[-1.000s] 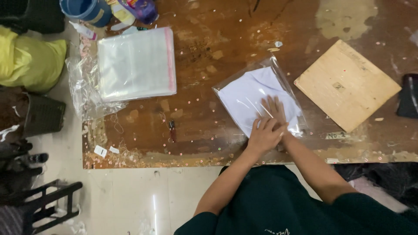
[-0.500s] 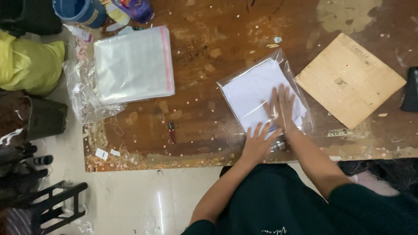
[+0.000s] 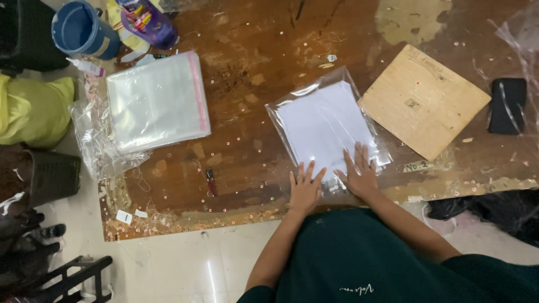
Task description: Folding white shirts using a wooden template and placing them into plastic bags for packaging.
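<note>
Pressing flat, fingers spread wide, left hand (image 3: 305, 189) and right hand (image 3: 359, 174) on the near end of the bagged white sheet (image 3: 325, 126) by the tabletop's (image 3: 252, 163) near edge; lying with long axis running away from both hands, right slightly farther up.

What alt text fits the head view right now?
Both hands, left hand and right hand, press flat on a clear bag holding white fabric on a worn wooden table. A stack of clear bags lies left; a plywood board right.
</note>
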